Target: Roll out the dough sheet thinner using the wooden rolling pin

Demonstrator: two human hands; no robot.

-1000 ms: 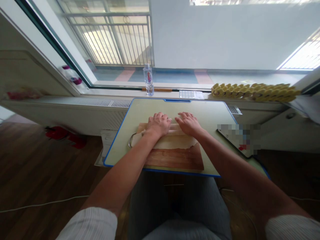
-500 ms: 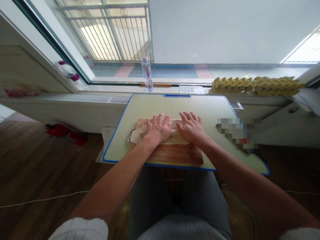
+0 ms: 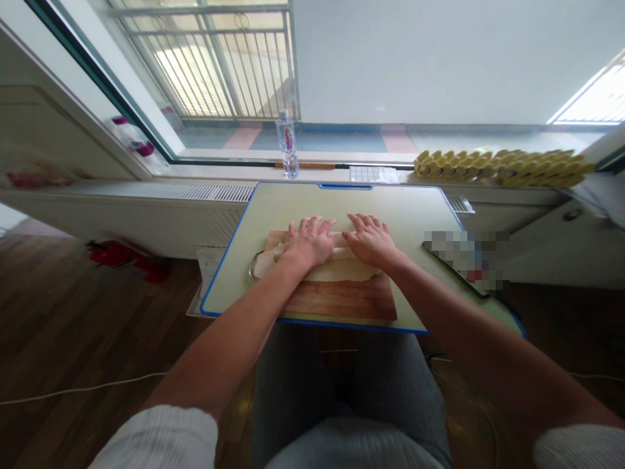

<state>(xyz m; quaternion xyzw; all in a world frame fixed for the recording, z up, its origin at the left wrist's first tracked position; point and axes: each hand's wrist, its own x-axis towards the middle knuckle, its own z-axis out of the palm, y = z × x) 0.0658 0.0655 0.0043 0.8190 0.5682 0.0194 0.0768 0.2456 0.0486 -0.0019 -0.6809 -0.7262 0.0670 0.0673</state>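
A flattened sheet of pale dough [image 3: 336, 270] lies across a wooden cutting board [image 3: 336, 301] with a metal handle at its left end. On the dough, a pale rolling pin [image 3: 338, 252] runs crosswise and is mostly hidden under my hands. My left hand [image 3: 310, 242] rests palm down on the pin's left part, fingers spread and pointing away from me. Over its right part, my right hand [image 3: 370, 239] lies flat in the same way, fingers stretched out. A small gap between the hands shows the pin.
The board sits on a blue-edged folding table [image 3: 390, 202]. A phone-like object [image 3: 452, 267], partly blurred out, lies at its right. Along the windowsill are a clear bottle [image 3: 288, 146] and yellow egg trays [image 3: 502, 168]. A red object [image 3: 127, 259] is on the floor at left.
Both hands have slid slightly away from me over the dough, baring more of its near part. The board has stayed in place.
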